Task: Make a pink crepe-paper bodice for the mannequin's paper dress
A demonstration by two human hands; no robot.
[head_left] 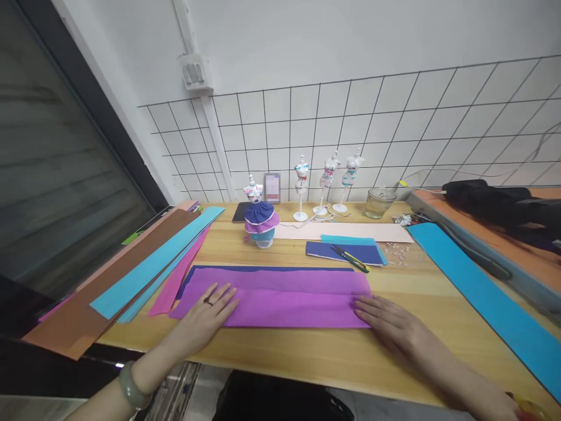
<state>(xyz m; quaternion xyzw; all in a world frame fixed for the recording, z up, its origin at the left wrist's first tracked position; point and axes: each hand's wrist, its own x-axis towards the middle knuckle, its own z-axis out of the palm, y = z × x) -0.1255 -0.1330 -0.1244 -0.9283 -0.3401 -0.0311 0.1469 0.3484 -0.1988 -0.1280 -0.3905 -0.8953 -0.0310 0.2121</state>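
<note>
A wide purple sheet of crepe paper [289, 310] lies on the wooden table in front of me, with a crease running along its length. Beneath its far edge a dark blue sheet [272, 268] shows. My left hand [213, 307] rests on the purple paper's left part, fingers stretched and lying flat. At the right end my right hand [385, 318] lies flat with its fingertips on the paper. Beyond the paper are yellow-and-black snips [353, 260] on a folded dark blue piece [318, 249].
A small dress form [262, 222] in a layered blue and purple skirt stands behind the paper. Several white mini dress forms [300, 187] and a glass of liquid [379, 203] are farther back. Brown strips [127, 266] lie left, a blue strip [482, 304] right.
</note>
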